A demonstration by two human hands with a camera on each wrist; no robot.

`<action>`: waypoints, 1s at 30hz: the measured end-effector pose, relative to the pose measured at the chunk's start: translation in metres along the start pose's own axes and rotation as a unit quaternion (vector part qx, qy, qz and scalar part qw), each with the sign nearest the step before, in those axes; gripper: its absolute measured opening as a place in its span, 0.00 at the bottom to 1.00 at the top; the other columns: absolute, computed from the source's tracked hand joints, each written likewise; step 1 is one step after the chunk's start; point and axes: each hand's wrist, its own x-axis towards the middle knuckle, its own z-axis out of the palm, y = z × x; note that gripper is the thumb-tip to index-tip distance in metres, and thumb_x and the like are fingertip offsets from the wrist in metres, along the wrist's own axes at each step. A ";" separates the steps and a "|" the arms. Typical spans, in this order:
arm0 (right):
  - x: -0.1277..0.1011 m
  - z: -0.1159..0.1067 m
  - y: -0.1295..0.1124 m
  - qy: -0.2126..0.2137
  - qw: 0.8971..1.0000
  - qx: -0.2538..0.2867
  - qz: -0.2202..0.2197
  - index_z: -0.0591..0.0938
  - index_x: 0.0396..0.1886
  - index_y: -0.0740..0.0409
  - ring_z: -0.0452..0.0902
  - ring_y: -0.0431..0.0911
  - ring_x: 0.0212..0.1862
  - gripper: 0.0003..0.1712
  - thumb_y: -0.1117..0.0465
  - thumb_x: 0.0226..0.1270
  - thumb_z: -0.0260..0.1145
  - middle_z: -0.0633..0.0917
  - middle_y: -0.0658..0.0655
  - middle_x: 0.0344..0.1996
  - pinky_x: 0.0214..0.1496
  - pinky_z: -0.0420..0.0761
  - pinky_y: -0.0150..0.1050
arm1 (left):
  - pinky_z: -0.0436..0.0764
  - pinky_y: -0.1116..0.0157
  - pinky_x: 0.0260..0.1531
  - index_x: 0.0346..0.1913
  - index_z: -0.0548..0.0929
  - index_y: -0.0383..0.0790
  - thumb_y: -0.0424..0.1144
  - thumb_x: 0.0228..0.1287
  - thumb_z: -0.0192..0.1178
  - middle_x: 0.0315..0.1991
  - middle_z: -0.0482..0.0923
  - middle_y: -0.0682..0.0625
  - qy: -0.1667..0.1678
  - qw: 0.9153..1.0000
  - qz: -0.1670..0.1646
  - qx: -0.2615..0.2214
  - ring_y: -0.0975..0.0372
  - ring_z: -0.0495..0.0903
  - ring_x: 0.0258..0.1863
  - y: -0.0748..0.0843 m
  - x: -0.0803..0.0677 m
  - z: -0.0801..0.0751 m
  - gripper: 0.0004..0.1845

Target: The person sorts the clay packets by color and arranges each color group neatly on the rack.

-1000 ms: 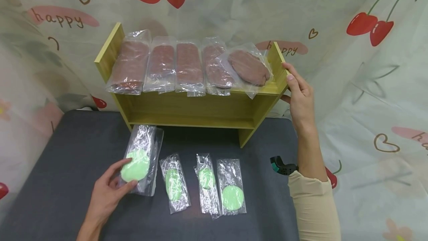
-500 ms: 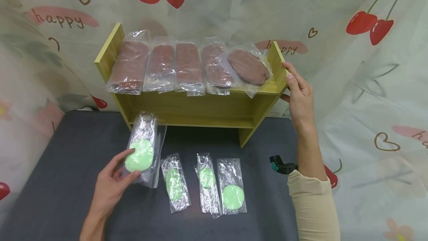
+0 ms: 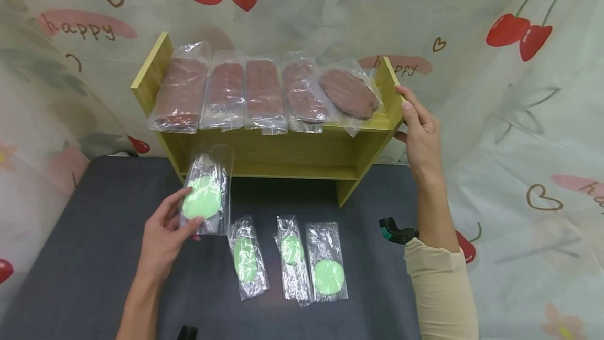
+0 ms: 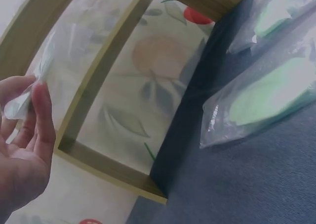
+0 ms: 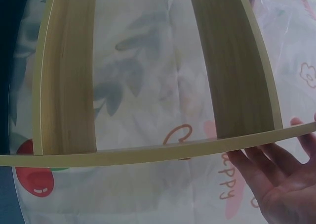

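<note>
My left hand [image 3: 162, 232] pinches a clear plastic bag [image 3: 203, 198] with a flat, round, pale green piece inside, thumb and fingers at its left and lower edge. In the head view the bag is raised in front of the left part of the wooden shelf's [image 3: 292, 172] lower level. The left wrist view shows the bag [image 4: 44, 61] nearly edge-on between thumb and fingers. My right hand [image 3: 422, 138] grips the upper edge of the shelf's right side panel, thumb on the near side; in the right wrist view its fingers [image 5: 261, 169] lie against the panel's outer face.
Several clear bags of flat brown-red pieces [image 3: 265, 91] lie side by side on the shelf's top level. Three more bags with green pieces, such as the rightmost one [image 3: 329, 277], lie on the dark table [image 3: 89, 256]. A printed curtain [image 3: 306, 4] hangs behind.
My left hand has lifted the bag up and forward, from in front of the shelf's left foot to its lower level. The right hand keeps its grip on the side panel.
</note>
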 end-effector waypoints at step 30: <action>0.001 0.001 0.003 0.015 1.000 0.001 -0.008 0.79 0.65 0.47 0.77 0.50 0.54 0.20 0.52 0.79 0.55 0.76 0.55 0.65 0.42 0.82 0.33 | 0.82 0.69 0.27 0.68 0.72 0.37 0.30 0.63 0.68 0.44 0.71 0.45 -0.009 0.997 -0.019 0.072 0.66 0.82 0.28 -0.004 0.058 0.002 0.31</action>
